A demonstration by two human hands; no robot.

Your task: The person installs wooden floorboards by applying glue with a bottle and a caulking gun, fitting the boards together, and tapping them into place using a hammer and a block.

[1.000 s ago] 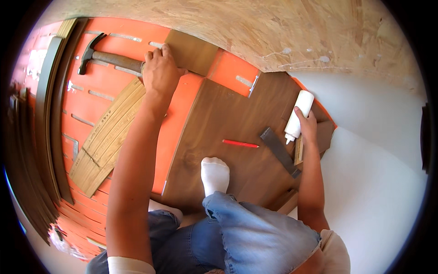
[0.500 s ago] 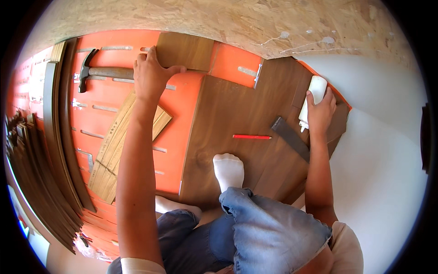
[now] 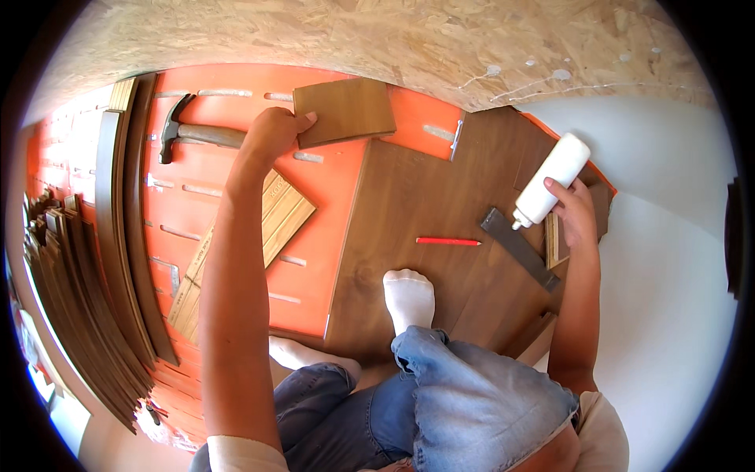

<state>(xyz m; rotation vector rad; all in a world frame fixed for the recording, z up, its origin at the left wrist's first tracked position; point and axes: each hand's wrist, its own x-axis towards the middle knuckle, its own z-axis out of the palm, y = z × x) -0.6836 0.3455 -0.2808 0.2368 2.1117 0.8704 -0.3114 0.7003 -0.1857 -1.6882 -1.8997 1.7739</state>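
Observation:
My left hand (image 3: 271,138) grips the left end of a short brown board (image 3: 346,110), which is tilted over orange underlayment (image 3: 314,244) near the particle-board wall. My right hand (image 3: 576,212) holds a white squeeze bottle (image 3: 550,177), its nozzle pointing down and left. A claw hammer (image 3: 212,134) lies left of my left hand, and pale boards (image 3: 287,212) lie below it, partly hidden by my forearm. A red pencil (image 3: 448,241) and a dark flat bar (image 3: 519,249) rest on the brown plank flooring (image 3: 370,197).
Long planks (image 3: 110,212) and a stack of dark strips (image 3: 79,299) lie along the left. The particle-board wall (image 3: 362,31) runs along the top, and a white wall (image 3: 661,236) is on the right. My feet (image 3: 409,299) and knees are at the bottom.
My left hand has closed round the short board and shifted it, tilting it up from the surface. The bottle in my right hand is angled more toward the left.

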